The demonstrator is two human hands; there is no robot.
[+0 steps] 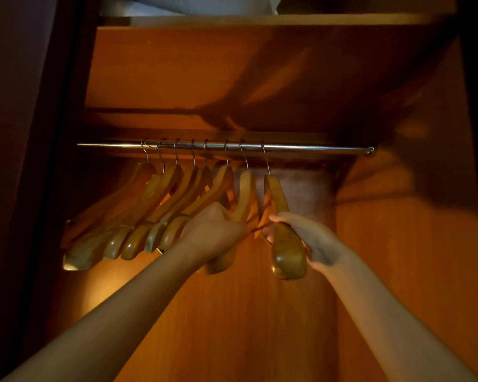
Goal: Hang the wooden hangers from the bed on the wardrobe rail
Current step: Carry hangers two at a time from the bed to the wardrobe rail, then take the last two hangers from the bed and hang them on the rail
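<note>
Where hooks meet rail (315, 148): eight hangers (160, 205).

Orange wood wardrobe interior (232, 312), warm dim light, shelf (260, 20) above.

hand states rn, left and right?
Left hand: closed on the second hanger from the right.
Right hand: closed on the rightmost hanger, whose hook sits on the rail.

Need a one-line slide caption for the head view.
Both hands, left hand and right hand, grip the rightmost light-brown wooden hangers hooked on the chrome wardrobe rail.
</note>
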